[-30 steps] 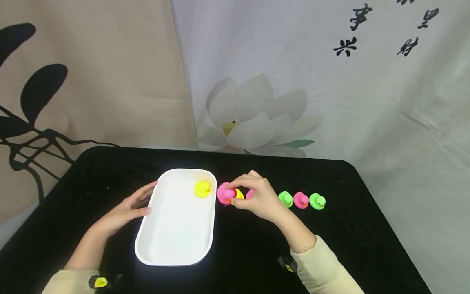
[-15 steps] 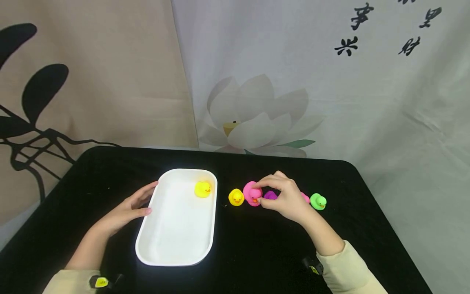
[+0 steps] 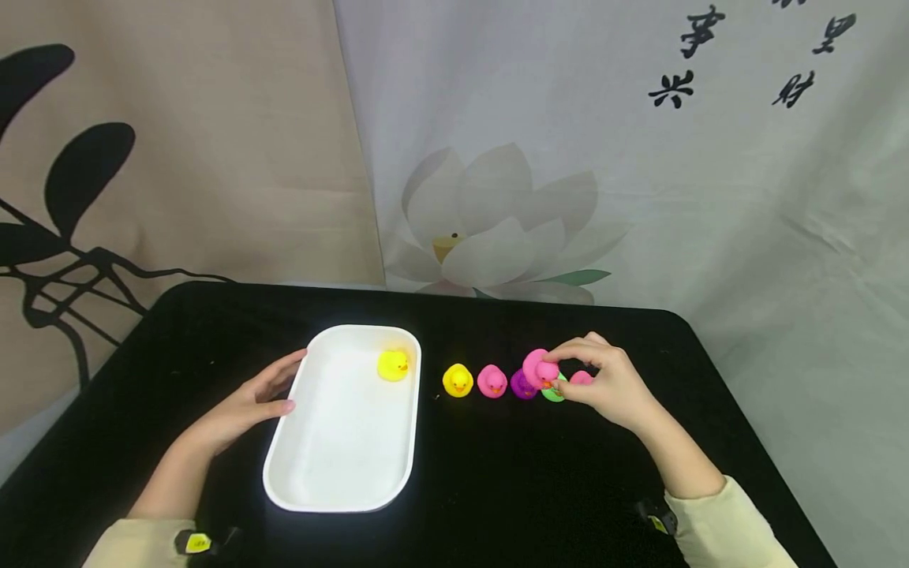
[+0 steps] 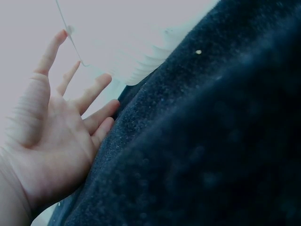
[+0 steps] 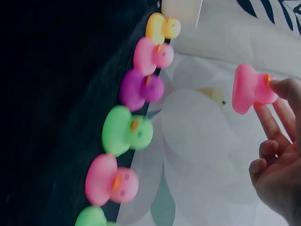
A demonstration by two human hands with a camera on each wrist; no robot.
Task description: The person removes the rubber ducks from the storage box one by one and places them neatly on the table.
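Note:
My right hand [image 3: 616, 383] pinches a pink rubber duck [image 3: 536, 368] by its head between thumb and fingers. It is held up off the table, above a row of rubber ducks. From the left, the row runs yellow [image 3: 458, 381], pink, purple [image 3: 521, 386], green [image 5: 117, 129] and pink [image 5: 102, 179]; another green duck [image 5: 90, 218] is hidden by the hand in the head view. With fingers extended, my left hand [image 3: 245, 406] rests against the left side of a white tray [image 3: 339, 450]. A yellow duck [image 3: 393, 365] sits in the tray's far right corner.
Black cloth [image 3: 497, 473] covers the table. Behind its far edge hangs a pale curtain [image 3: 746, 197] with a printed lotus, dark leaves and characters. Each wrist carries a small dark device with a yellow patch.
The right hand has carried the pink duck rightward along the row, uncovering the yellow, pink and purple ducks while covering the right end. The left hand and tray stay in place.

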